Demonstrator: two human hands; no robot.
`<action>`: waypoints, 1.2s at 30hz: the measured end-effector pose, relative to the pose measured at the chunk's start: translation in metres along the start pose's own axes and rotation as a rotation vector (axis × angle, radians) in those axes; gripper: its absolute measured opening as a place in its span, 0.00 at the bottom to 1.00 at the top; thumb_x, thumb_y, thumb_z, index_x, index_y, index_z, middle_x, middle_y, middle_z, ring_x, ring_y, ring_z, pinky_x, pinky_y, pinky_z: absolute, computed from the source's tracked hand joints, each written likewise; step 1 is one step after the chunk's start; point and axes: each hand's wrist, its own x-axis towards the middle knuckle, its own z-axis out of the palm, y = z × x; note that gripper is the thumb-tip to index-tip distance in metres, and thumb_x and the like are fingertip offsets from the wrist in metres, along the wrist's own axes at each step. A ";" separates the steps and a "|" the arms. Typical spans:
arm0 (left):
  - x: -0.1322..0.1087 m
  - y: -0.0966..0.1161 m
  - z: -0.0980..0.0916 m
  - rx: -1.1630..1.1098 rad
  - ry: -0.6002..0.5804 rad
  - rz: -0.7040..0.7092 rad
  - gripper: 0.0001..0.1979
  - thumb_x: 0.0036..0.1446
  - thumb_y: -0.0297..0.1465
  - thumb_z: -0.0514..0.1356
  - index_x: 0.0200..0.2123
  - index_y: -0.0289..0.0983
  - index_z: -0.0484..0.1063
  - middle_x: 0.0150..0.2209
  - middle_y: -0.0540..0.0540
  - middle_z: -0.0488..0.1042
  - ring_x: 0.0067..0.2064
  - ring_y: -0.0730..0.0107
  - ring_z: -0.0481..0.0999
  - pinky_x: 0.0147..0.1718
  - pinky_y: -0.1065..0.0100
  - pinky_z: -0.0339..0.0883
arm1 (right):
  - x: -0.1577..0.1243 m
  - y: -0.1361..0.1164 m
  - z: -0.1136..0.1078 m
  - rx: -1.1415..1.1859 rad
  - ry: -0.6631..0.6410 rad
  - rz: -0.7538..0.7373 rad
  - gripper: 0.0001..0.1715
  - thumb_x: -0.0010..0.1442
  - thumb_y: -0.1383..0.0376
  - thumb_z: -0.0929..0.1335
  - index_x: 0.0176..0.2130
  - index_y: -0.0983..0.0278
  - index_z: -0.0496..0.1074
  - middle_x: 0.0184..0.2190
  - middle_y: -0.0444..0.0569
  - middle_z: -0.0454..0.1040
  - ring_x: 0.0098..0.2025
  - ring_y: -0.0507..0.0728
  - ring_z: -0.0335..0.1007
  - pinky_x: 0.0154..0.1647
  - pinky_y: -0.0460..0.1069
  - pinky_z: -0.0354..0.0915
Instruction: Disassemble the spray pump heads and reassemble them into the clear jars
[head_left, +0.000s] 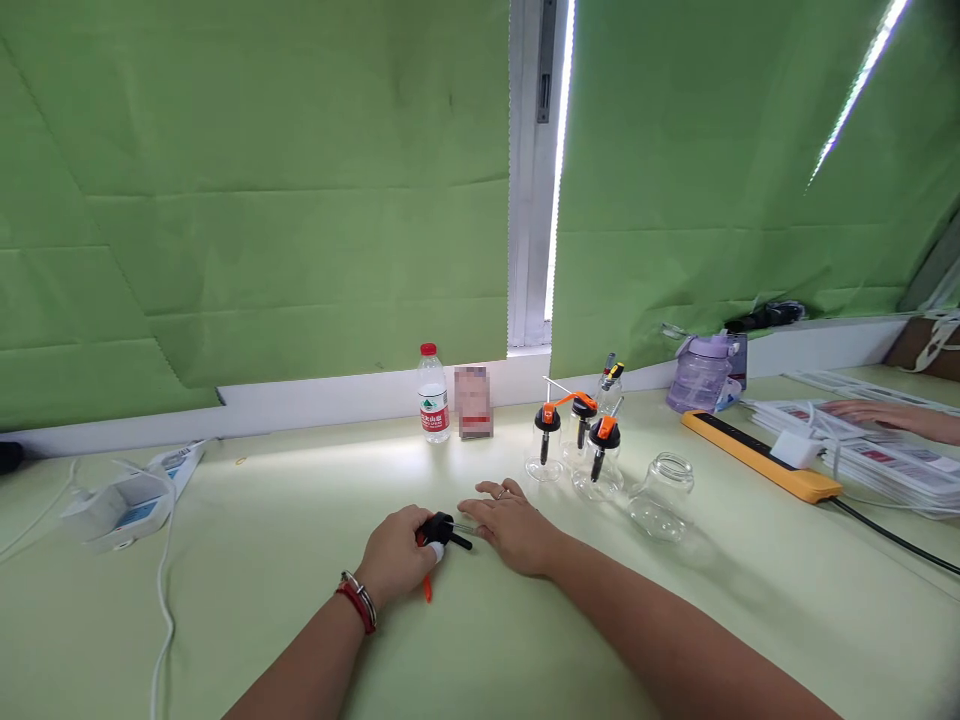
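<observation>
My left hand (396, 556) is closed round a small black pump cap (441, 530) with an orange lever and white tip, low over the pale green table (262, 560). My right hand (508, 524) lies beside it, fingers stretched toward the cap's thin clear tube; a ring shows on one finger. Just beyond stand three clear glass bottles with black-and-orange pump caps (577, 440). An uncapped clear glass bottle (663, 492) lies on its side to their right.
A water bottle (433, 406) and a small card (473, 402) stand at the back by the wall. A purple jug (701, 372) and orange power strip (761, 455) are at right. Another person's hand (877, 413) rests on papers far right. A white adapter and cable (120, 505) lie left.
</observation>
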 end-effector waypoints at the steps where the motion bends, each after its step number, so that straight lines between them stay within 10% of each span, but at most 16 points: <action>1: 0.000 -0.001 -0.001 0.026 0.004 -0.001 0.09 0.45 0.29 0.56 0.32 0.39 0.72 0.31 0.49 0.72 0.31 0.68 0.70 0.28 0.71 0.56 | 0.001 -0.001 0.002 -0.011 -0.012 -0.002 0.22 0.61 0.70 0.59 0.55 0.58 0.62 0.49 0.48 0.72 0.60 0.61 0.52 0.57 0.58 0.43; 21: -0.009 0.007 0.000 -0.190 0.013 0.156 0.13 0.46 0.25 0.56 0.37 0.39 0.73 0.33 0.48 0.74 0.33 0.67 0.71 0.33 0.69 0.63 | 0.001 -0.020 0.005 0.006 -0.024 0.061 0.09 0.57 0.66 0.66 0.29 0.63 0.75 0.30 0.48 0.75 0.37 0.55 0.66 0.41 0.50 0.53; 31: -0.019 0.017 0.000 -0.179 -0.181 0.296 0.12 0.43 0.27 0.57 0.34 0.39 0.74 0.30 0.50 0.73 0.30 0.70 0.70 0.29 0.72 0.63 | -0.006 -0.015 -0.010 0.643 -0.068 0.291 0.14 0.51 0.60 0.70 0.38 0.64 0.74 0.29 0.44 0.71 0.30 0.51 0.63 0.29 0.44 0.58; 36: -0.027 0.032 -0.002 -0.109 -0.239 0.477 0.13 0.43 0.24 0.57 0.33 0.41 0.74 0.31 0.49 0.73 0.31 0.70 0.70 0.31 0.72 0.63 | -0.005 -0.015 0.002 0.746 -0.103 0.331 0.13 0.55 0.64 0.65 0.22 0.66 0.70 0.16 0.39 0.62 0.21 0.48 0.55 0.24 0.43 0.55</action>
